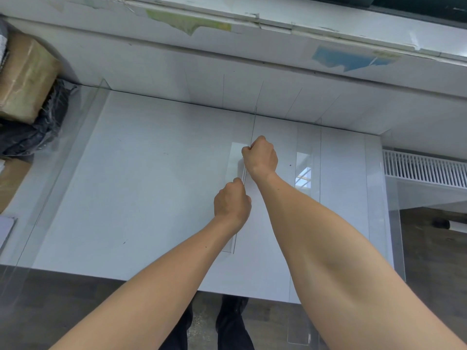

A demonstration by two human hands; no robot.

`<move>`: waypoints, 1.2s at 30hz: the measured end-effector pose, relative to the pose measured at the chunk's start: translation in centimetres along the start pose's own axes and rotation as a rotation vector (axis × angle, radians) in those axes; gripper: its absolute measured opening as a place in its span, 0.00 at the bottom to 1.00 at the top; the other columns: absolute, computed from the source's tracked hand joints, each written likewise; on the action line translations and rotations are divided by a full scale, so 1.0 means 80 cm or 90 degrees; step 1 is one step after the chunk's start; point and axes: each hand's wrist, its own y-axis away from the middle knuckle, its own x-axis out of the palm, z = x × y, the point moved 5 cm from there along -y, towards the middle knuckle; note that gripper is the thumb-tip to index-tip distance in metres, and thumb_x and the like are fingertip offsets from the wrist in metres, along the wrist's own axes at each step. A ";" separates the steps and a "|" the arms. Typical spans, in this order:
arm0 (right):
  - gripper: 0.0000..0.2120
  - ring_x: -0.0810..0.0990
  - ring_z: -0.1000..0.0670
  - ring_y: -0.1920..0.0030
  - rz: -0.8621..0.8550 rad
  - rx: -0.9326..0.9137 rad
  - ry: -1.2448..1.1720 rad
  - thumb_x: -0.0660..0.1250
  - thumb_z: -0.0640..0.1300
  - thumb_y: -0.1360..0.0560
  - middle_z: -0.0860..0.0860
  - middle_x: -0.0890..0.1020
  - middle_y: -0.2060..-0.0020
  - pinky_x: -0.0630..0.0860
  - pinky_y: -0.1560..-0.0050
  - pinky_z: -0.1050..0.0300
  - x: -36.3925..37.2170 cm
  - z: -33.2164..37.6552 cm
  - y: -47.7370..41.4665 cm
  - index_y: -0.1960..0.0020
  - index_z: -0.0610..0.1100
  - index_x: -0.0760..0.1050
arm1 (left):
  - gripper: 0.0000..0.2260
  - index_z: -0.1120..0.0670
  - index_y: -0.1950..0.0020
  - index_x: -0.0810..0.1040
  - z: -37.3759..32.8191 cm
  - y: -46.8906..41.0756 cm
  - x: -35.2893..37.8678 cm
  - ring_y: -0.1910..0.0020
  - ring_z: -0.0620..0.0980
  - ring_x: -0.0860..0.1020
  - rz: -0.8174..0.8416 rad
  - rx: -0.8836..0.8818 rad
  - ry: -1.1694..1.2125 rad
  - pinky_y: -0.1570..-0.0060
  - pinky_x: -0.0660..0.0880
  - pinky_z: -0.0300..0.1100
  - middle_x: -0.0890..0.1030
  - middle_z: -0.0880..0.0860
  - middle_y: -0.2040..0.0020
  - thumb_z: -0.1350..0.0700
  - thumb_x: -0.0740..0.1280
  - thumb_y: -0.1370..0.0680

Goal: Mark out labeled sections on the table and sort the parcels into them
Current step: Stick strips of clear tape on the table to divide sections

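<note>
left of the table [139, 185], wrapped parcels [25, 72]

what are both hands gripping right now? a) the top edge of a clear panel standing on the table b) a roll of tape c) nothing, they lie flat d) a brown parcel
a: the left hand and right hand both pinch the thin top edge of the clear panel, which stands upright on the table.

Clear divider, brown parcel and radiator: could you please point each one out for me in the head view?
clear divider [253, 127], head view, on its top edge near the wall.
brown parcel [25, 77], head view, middle of its taped face.
radiator [424, 170], head view, middle of its white grille.
</note>
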 end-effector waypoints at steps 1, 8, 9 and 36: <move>0.08 0.75 0.46 0.60 -0.001 0.001 -0.006 0.61 0.42 0.23 0.47 0.78 0.57 0.68 0.63 0.56 -0.001 -0.001 0.001 0.47 0.39 0.73 | 0.04 0.59 0.49 0.72 0.001 0.000 0.001 0.61 0.56 0.75 -0.001 0.000 0.001 0.65 0.67 0.45 0.77 0.56 0.55 0.62 0.60 0.21; 0.18 0.78 0.43 0.46 -0.056 -0.008 -0.022 0.59 0.50 0.20 0.44 0.76 0.41 0.68 0.54 0.55 -0.013 0.007 0.009 0.35 0.40 0.69 | 0.19 0.59 0.40 0.72 0.016 -0.002 -0.014 0.50 0.58 0.80 -0.011 -0.013 0.010 0.60 0.70 0.45 0.79 0.56 0.46 0.44 0.61 0.19; 0.19 0.77 0.42 0.43 -0.069 -0.016 -0.018 0.59 0.50 0.20 0.44 0.75 0.39 0.68 0.52 0.54 -0.017 0.011 0.009 0.34 0.40 0.69 | 0.20 0.59 0.39 0.72 0.020 -0.004 -0.022 0.49 0.59 0.79 -0.022 -0.018 0.009 0.59 0.70 0.45 0.79 0.57 0.45 0.44 0.60 0.19; 0.31 0.58 0.41 0.24 0.025 -0.513 0.267 0.56 0.57 0.20 0.42 0.64 0.25 0.57 0.25 0.45 0.177 0.376 0.166 0.26 0.38 0.62 | 0.27 0.55 0.31 0.69 0.389 -0.015 -0.316 0.38 0.61 0.69 -0.254 -0.131 -0.221 0.38 0.66 0.58 0.73 0.59 0.36 0.38 0.58 0.21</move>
